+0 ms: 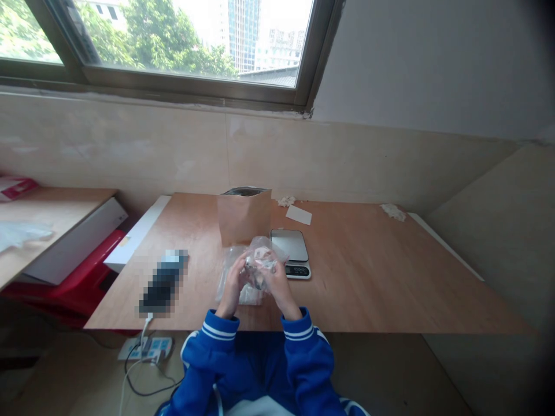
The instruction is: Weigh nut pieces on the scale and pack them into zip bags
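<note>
Between my two hands is a clear plastic bag [261, 257] with something pinkish and dark inside; its contents are too small to name. My left hand [236, 280] grips the bag's left side, and my right hand [276, 282] grips its right side. Beneath them, more clear plastic bags [225, 268] lie flat on the table. Just behind stands an upright brown paper bag [244, 218], its top open and its inside dark. A kitchen scale [290, 245] with a silver plate sits right of my hands, its display partly covered by the right hand.
A pixelated phone-like object [163, 283] lies at the left, with a white cable running down to a power strip [145, 348]. Behind the scale are a white card [299, 215] and crumpled whitish scraps [286, 201]. Another table [56, 231] stands at far left above a red stool-like object [73, 294].
</note>
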Demonstrator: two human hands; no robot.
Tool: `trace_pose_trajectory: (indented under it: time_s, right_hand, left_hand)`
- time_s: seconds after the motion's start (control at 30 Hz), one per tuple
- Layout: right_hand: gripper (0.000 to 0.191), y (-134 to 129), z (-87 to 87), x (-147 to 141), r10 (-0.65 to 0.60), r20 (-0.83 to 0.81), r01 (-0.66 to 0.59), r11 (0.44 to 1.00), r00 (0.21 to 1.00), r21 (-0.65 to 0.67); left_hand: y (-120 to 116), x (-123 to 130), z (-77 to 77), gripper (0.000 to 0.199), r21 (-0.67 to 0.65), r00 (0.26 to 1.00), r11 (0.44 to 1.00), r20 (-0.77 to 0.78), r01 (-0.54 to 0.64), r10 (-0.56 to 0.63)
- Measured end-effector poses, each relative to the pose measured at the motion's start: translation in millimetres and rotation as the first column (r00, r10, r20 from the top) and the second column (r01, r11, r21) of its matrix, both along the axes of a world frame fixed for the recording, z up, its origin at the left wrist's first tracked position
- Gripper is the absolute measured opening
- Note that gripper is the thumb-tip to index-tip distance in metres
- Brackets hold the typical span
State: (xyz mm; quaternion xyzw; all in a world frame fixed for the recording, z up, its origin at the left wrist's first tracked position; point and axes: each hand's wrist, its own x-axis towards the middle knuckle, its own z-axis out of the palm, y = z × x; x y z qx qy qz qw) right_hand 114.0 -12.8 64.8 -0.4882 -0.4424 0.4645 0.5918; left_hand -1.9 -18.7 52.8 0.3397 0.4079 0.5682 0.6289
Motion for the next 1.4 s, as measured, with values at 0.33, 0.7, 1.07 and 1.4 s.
trace_pose_trajectory:
  time_s: [0.33, 0.7, 1.07, 1.4]
  right_hand:
    - [0.035, -2, 0.3, -1, 0.159, -0.018, -0.159, 0.987, 0.987, 0.004]
    - [0.027, -5, 0.8, -6, 0.084, -0.035, -0.082, 0.995, 0.996, 0.055]
    - [0.032, -1, -8.6, 1, -0.118, -0.054, 0.12, 0.993, 0.991, 0.023]
    - [0.037, 13, -20.7, 3, -0.331, -0.303, 0.323, 0.943, 0.894, -0.08]
  left_hand:
    - [-3, 4, -3.1, 0.044, 0.16, 0.901, 0.979, -0.394, -0.128, 0.182]
    - [1, -1, 0.7, 0.034, 0.141, 0.927, 0.968, -0.288, -0.206, 0.239]
    - [3, -6, -20.0, 0.044, 0.044, 0.864, 0.922, -0.333, -0.386, 0.378]
    - [2, -5, -24.7, 0.042, -0.017, 0.89, 0.922, -0.268, -0.387, 0.368]
